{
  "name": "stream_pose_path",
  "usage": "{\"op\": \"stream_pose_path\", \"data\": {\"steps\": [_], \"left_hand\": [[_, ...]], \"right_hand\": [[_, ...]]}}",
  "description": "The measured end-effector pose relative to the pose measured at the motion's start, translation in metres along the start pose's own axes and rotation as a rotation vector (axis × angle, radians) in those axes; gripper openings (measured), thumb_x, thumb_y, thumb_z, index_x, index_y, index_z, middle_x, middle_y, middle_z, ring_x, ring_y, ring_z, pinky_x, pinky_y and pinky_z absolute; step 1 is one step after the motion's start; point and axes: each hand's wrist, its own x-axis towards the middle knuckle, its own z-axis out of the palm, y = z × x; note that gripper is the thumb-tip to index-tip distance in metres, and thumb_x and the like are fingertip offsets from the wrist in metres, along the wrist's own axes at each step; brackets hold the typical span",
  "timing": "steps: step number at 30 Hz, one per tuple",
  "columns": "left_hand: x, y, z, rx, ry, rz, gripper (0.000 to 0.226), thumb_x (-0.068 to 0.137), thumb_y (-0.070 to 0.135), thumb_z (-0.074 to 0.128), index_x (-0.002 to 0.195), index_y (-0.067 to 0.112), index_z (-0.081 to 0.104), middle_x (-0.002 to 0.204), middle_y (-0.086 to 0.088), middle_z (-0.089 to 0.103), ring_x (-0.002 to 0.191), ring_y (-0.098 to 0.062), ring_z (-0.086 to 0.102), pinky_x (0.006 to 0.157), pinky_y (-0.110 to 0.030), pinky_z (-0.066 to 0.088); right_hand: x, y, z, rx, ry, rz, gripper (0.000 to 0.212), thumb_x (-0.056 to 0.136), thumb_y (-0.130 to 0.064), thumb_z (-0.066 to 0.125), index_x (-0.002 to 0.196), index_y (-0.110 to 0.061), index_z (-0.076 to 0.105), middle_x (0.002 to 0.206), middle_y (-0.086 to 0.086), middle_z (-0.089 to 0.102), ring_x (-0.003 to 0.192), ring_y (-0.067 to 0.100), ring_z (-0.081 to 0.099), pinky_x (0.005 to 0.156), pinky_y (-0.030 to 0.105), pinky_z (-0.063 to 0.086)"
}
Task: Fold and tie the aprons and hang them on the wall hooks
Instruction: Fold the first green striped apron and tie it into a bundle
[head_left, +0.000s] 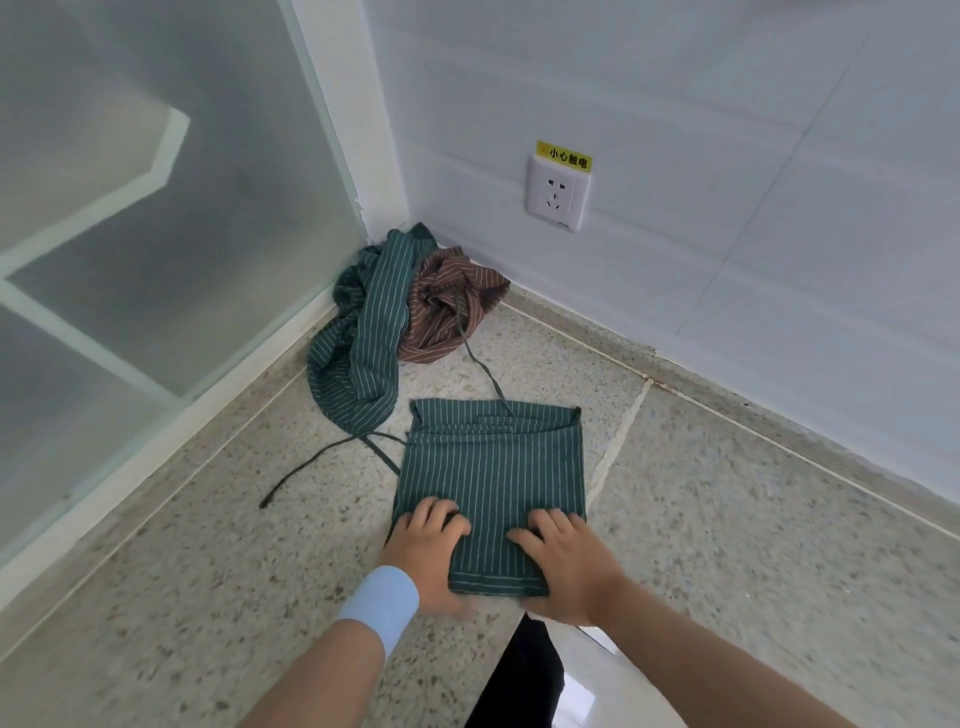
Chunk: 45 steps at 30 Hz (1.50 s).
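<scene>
a person works a folded green apron (493, 467) that lies flat in the near middle of a speckled floor (727, 545), a little out from the far corner. the left hand (428, 540) grips the apron's near left edge, fingers curled over the top and thumb apparently tucked beneath. the right hand (563, 558) rests on the near right corner with bent fingers; whether it pinches or merely presses cannot be told. the thin striped cloth looks light, soft and floppy, and would likely slip out of its folds unless held by the edges and corners. its narrow tie (487, 376) seems the natural purchase for knotting. in the far corner a crumpled green apron (358, 338) and a brown apron (447, 306) are heaped together, their straps tangled and hard to trace. no wall hooks are in view.
</scene>
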Motion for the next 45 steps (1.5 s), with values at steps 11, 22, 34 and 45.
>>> {"op": "stream_pose_path", "data": {"steps": [11, 22, 34, 45], "left_hand": [[-0.013, -0.003, -0.063, -0.411, -0.441, -0.156, 0.048, 0.081, 0.026, 0.053, 0.128, 0.029, 0.058, 0.124, 0.006, 0.057, 0.110, -0.017, 0.056, 0.094, -0.032, 0.050], [0.029, -0.019, -0.070, -0.605, -0.151, -0.371, 0.019, 0.083, 0.038, 0.050, 0.084, 0.022, 0.060, 0.085, 0.001, 0.063, 0.076, -0.017, 0.058, 0.066, -0.029, 0.043], [0.067, 0.037, -0.012, -0.081, 0.418, 0.045, 0.043, 0.098, 0.036, 0.035, 0.137, 0.025, 0.053, 0.143, 0.001, 0.051, 0.133, -0.023, 0.046, 0.113, -0.044, 0.034], [0.089, 0.025, 0.012, 0.028, 0.203, 0.013, 0.056, 0.100, 0.046, 0.014, 0.152, 0.032, 0.025, 0.165, 0.004, 0.006, 0.152, -0.021, -0.006, 0.118, -0.058, -0.006]], "right_hand": [[-0.006, 0.030, -0.088, 0.471, -0.299, 0.205, 0.020, 0.086, -0.028, 0.052, 0.067, -0.021, 0.052, 0.070, -0.002, 0.057, 0.067, 0.015, 0.054, 0.058, 0.028, 0.041], [0.038, 0.061, -0.089, 0.018, 0.070, 0.206, 0.033, 0.106, -0.042, 0.034, 0.110, -0.023, 0.061, 0.096, 0.001, 0.069, 0.087, 0.022, 0.062, 0.078, 0.033, 0.040], [0.088, 0.081, -0.053, 0.029, -0.003, 0.301, 0.034, 0.108, -0.037, 0.029, 0.119, -0.019, 0.055, 0.121, 0.002, 0.050, 0.092, 0.021, 0.060, 0.067, 0.032, 0.049], [0.078, 0.033, -0.019, 0.005, 0.174, 0.090, 0.058, 0.094, -0.032, 0.049, 0.149, -0.018, 0.039, 0.160, 0.015, 0.028, 0.147, 0.036, 0.028, 0.117, 0.053, 0.031]]}}
